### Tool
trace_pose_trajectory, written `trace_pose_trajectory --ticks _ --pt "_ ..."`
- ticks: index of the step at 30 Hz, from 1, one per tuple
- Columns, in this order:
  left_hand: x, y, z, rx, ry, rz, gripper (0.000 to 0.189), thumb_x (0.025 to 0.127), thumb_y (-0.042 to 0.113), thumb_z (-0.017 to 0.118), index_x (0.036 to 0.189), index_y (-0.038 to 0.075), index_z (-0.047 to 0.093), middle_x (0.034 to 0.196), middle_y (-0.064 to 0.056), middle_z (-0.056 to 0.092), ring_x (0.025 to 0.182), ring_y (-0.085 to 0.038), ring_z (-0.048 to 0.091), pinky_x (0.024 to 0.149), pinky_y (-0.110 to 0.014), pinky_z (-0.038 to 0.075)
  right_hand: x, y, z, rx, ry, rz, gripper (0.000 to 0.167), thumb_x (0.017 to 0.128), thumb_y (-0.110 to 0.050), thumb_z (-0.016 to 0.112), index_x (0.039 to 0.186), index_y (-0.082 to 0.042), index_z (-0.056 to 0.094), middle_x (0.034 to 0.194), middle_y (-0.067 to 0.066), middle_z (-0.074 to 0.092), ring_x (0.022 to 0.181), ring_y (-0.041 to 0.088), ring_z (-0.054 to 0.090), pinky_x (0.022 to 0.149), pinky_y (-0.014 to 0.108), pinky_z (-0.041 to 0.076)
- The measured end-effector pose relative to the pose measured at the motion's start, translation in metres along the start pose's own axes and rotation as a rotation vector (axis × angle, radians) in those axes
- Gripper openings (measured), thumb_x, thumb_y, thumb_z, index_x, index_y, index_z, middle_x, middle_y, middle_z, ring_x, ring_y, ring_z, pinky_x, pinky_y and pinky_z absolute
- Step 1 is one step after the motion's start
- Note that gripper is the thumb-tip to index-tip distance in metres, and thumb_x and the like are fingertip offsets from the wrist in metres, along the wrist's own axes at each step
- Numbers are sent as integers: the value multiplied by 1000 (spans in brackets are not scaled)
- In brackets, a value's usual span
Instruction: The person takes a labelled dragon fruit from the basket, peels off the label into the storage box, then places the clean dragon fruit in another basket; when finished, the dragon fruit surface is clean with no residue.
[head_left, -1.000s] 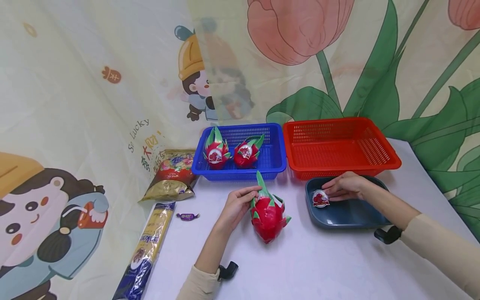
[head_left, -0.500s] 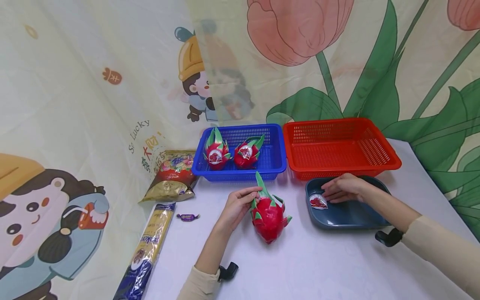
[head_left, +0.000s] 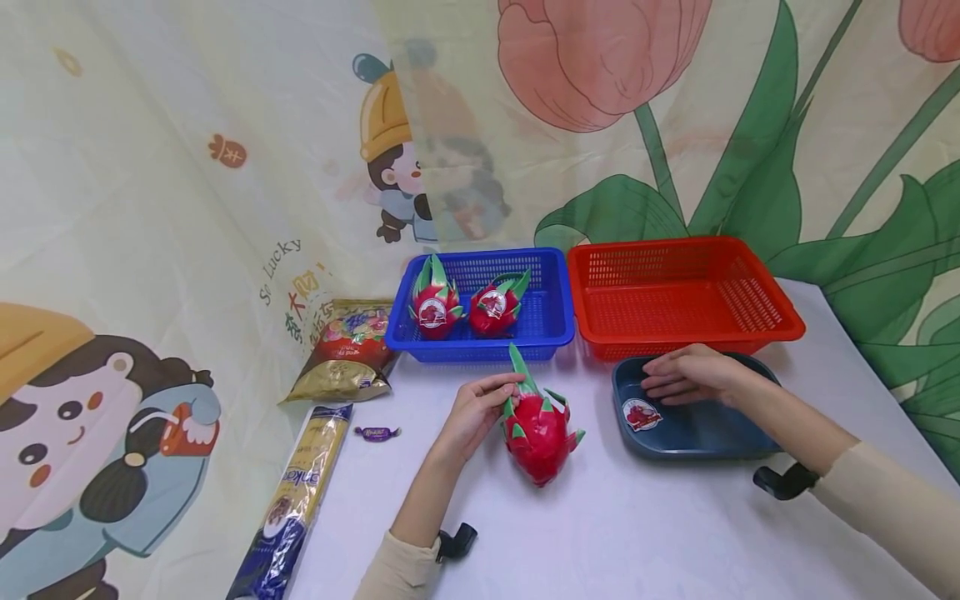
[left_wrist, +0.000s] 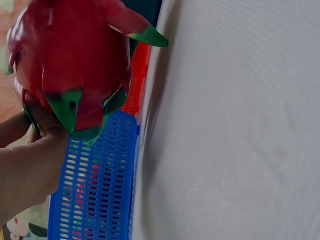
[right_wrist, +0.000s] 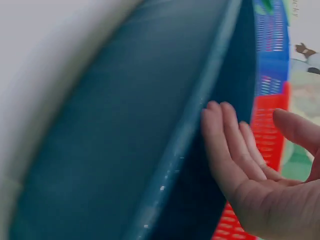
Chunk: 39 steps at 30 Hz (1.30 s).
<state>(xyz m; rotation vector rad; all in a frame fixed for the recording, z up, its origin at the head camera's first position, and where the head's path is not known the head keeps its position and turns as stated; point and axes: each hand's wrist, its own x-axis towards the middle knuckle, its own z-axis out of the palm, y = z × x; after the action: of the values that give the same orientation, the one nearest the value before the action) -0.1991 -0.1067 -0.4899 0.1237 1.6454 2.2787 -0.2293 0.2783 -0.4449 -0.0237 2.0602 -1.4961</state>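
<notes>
My left hand (head_left: pixel 478 410) pinches a red dragon fruit (head_left: pixel 538 442) by the base of its green leaves, its pointed end toward me. In the left wrist view the glossy fruit (left_wrist: pixel 75 55) fills the upper left, with thumb and fingers at its leafy end. A round sticker (head_left: pixel 642 415) with a dragon fruit picture lies inside the left end of a dark blue-green tray (head_left: pixel 705 433). Over that tray my right hand (head_left: pixel 690 375) reaches with extended fingers, holding nothing. The right wrist view shows the thumb apart from the fingers (right_wrist: pixel 235 142), which are at the tray's inner wall.
Behind stand a blue basket (head_left: pixel 480 352) holding two stickered dragon fruits (head_left: pixel 433 313) and a red basket (head_left: pixel 682 340). Along the left lie a candy bag (head_left: pixel 347 354), a purple wrapped candy (head_left: pixel 377 433) and a long gold-and-blue packet (head_left: pixel 296 492). A printed cloth hangs behind.
The sticker has left my right fingers and now lies in the tray, nearer to me. Those fingers have drawn slightly away from it. My left hand and the dragon fruit have hardly moved.
</notes>
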Motion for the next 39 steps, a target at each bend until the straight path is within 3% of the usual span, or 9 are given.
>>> trace_pose_trajectory --ticks 8,17,23,31,39 --pt "0 0 1 -24 -29 39 35 105 0 57 136 -15 57 98 -5 71 86 -12 67 86 -21 59 1 -30 24 25 -101 -68 56 108 -28 56 151 8 47 139 26 63 126 41 64 105 56 52" --pt "2 -2 -1 -51 -52 39 35 105 -3 55 137 -18 52 96 -3 72 85 -11 67 84 -20 59 30 -47 70 42 -157 -91 53 106 -26 60 148 6 51 145 27 58 132 46 58 102 57 55" --pt "1 -2 -1 -30 -73 33 35 106 0 56 138 -14 54 100 -3 72 88 -10 67 86 -20 59 48 -49 93 119 -175 -21 64 102 -26 66 153 6 43 148 30 53 126 48 62 94 58 59" --pt "1 -1 2 -55 -87 51 36 105 -2 55 138 -17 51 98 -4 71 86 -9 66 83 -19 58 67 -43 119 97 -250 80 59 99 -32 69 144 4 55 140 24 59 124 44 61 86 55 63" --pt "-1 0 3 -64 -84 38 39 106 -2 54 140 -19 47 98 -4 70 86 -9 66 84 -19 58 71 -38 124 89 -284 83 59 102 -38 66 141 6 57 126 18 66 115 35 65 82 49 65"
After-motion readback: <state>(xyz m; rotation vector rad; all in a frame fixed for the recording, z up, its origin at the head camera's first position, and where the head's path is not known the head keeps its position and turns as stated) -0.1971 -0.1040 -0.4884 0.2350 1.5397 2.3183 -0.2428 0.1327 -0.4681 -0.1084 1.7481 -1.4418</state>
